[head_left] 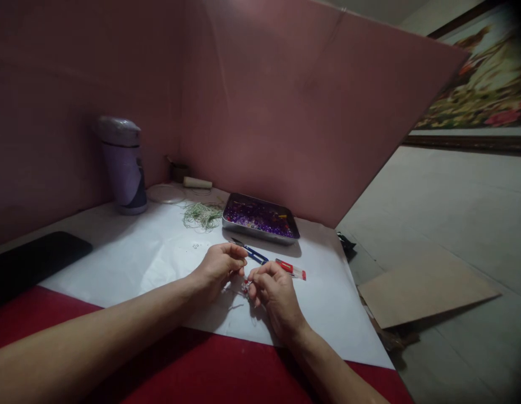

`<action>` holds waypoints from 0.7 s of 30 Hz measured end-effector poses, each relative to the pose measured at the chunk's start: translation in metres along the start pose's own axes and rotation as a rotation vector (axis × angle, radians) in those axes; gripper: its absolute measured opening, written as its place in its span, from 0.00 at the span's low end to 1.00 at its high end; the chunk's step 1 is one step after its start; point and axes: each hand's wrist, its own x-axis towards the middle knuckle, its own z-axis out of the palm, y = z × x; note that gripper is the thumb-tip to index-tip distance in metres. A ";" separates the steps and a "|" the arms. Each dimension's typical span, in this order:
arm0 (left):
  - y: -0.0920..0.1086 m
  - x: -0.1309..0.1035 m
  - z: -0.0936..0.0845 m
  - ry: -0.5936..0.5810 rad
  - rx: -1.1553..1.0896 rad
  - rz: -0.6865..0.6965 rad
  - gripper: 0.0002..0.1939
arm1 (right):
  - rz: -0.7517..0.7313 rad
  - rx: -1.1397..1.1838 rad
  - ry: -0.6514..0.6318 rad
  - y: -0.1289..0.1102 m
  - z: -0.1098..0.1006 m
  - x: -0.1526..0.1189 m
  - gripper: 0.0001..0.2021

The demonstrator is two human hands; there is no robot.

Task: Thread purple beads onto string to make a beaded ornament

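A small piece of clear and red beads (pixel 245 285) is between my two hands, low over the white paper (pixel 327 314). My left hand (pixel 221 265) is closed, thumb and fingers pinched together at the upper side of the beadwork. On its other side my right hand (pixel 273 293) grips the beads with bent fingers. Thin thread seems to trail beneath them. Just beyond my hands lie blue thread snips (pixel 254 255) and a red-and-clear packet (pixel 291 269). Behind these, a metal tray (pixel 260 232) holds many purple beads (pixel 258 216).
A tangle of pale green thread (pixel 202 216) lies left of the tray. Farther back are a wooden handle (pixel 197 183) and a small dark pot (pixel 179 172). On the left stand a purple tumbler (pixel 123 168) and a flat black object (pixel 37 261). Pink panels (pixel 277 112) enclose the back.
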 end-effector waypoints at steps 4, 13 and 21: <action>0.001 -0.001 0.001 0.020 0.008 -0.010 0.09 | 0.001 -0.006 0.007 0.000 -0.001 0.001 0.02; 0.002 0.006 -0.007 0.002 -0.067 -0.020 0.09 | 0.022 0.056 0.040 -0.003 0.001 -0.001 0.10; 0.006 0.012 -0.012 0.119 0.070 0.043 0.07 | 0.006 0.164 0.118 -0.006 -0.006 0.001 0.13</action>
